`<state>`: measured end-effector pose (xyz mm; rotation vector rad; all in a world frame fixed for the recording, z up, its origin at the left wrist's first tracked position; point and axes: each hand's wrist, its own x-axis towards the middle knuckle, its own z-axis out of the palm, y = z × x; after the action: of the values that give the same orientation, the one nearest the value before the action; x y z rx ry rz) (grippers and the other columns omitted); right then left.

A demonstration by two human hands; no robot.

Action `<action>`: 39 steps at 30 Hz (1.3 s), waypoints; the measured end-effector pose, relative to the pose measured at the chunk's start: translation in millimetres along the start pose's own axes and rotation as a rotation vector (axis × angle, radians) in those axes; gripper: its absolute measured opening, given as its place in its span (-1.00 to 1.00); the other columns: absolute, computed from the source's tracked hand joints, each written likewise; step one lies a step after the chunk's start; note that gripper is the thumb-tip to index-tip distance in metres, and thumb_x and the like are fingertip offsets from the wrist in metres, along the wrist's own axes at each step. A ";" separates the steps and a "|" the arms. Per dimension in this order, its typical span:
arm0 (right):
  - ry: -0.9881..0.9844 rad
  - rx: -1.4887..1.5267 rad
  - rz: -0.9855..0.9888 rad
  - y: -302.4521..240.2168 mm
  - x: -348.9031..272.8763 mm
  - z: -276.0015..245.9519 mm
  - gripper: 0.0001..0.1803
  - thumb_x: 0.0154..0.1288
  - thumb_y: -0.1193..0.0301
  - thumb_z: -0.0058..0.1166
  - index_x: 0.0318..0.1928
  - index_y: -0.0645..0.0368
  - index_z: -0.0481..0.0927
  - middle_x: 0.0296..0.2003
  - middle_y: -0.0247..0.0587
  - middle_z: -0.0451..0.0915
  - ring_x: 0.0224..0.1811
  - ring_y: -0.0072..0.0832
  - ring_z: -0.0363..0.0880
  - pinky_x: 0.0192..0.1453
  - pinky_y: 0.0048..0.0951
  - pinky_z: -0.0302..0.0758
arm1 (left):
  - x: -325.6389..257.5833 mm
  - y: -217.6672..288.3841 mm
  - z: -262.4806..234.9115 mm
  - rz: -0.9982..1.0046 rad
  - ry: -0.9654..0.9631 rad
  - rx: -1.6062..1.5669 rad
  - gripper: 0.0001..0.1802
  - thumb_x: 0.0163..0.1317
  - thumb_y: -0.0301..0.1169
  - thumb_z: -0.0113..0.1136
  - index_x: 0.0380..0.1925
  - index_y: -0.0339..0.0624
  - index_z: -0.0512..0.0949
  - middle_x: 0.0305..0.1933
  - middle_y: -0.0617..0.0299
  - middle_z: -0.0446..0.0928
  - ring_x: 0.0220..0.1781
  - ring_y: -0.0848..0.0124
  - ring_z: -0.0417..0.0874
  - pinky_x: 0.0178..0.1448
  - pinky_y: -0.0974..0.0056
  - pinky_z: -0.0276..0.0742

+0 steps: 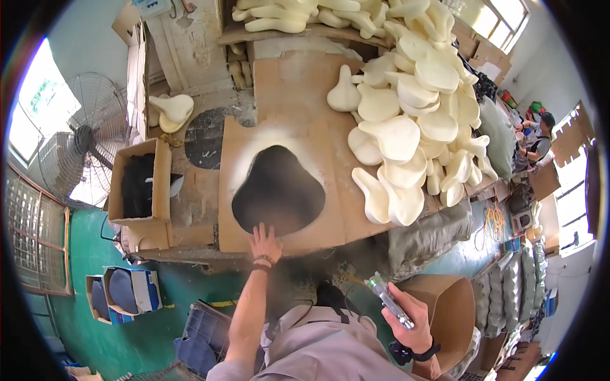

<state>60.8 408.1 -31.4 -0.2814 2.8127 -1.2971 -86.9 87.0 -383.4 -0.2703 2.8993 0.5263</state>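
A dark saddle-shaped sheet (277,190) lies flat on a cardboard panel (235,235) at the middle of the table, with a pale, powdery-looking halo on the cardboard around it. My left hand (265,244) reaches forward with its fingers spread, the tips at the sheet's near edge. Off to the right, away from the table, my right hand (413,317) is closed around a silvery metal spray gun (389,300) with a green part at its end. Cream foam saddle pads (406,136) are heaped on the table's right side.
An open carton (166,190) with dark pieces stands at the table's left. Beyond it are a saddle pad (173,111) and a large fan (86,140). A cardboard box (451,311) stands by my right arm, blue crates (203,336) at lower left. A person (540,140) sits far right.
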 end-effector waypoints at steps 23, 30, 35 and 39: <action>-0.444 0.115 -0.171 33.5 79.1 -31.8 -0.08 -0.19 0.60 0.15 0.38 0.24 0.41 -0.13 0.04 0.64 -0.21 -0.03 0.62 -0.06 -0.28 0.58 | -172.3 -112.8 65.5 -0.405 -0.060 -0.513 -0.51 0.19 -0.12 0.24 0.06 -0.11 0.63 -0.06 -0.03 0.71 0.04 -0.11 0.67 0.17 -0.03 0.57; -0.501 0.123 -0.194 31.9 75.6 -36.2 -0.08 -0.20 0.65 0.14 0.37 0.23 0.42 -0.18 -0.01 0.64 -0.23 -0.05 0.63 -0.09 -0.29 0.58 | -294.4 -204.2 191.5 -0.292 -0.435 -0.511 -0.53 0.13 -0.03 0.28 0.01 0.07 0.73 0.06 0.05 0.70 0.14 0.04 0.68 0.26 0.06 0.56; -0.444 0.096 -0.099 40.4 60.2 -45.4 -0.18 -0.10 0.68 0.20 0.33 0.24 0.47 -0.18 0.00 0.66 -0.24 -0.07 0.65 -0.11 -0.31 0.58 | -314.4 -180.4 193.9 -0.700 -0.374 -0.862 -0.57 0.09 -0.17 0.40 -0.06 -0.12 0.74 -0.03 0.00 0.73 0.06 0.19 0.74 0.17 0.19 0.61; -0.332 0.084 0.001 44.9 50.4 -53.4 -0.32 0.07 0.64 0.28 0.29 0.26 0.51 -0.18 0.03 0.67 -0.25 -0.11 0.67 -0.12 -0.32 0.58 | -274.9 -150.0 150.8 -0.743 -0.339 -0.697 -0.55 0.07 -0.19 0.34 -0.07 -0.20 0.74 -0.07 -0.02 0.74 0.05 0.22 0.75 0.14 0.20 0.61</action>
<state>-1.0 467.8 -28.2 -0.4459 2.4766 -1.2327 232.3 43.4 -513.9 -1.1463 1.9769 1.2370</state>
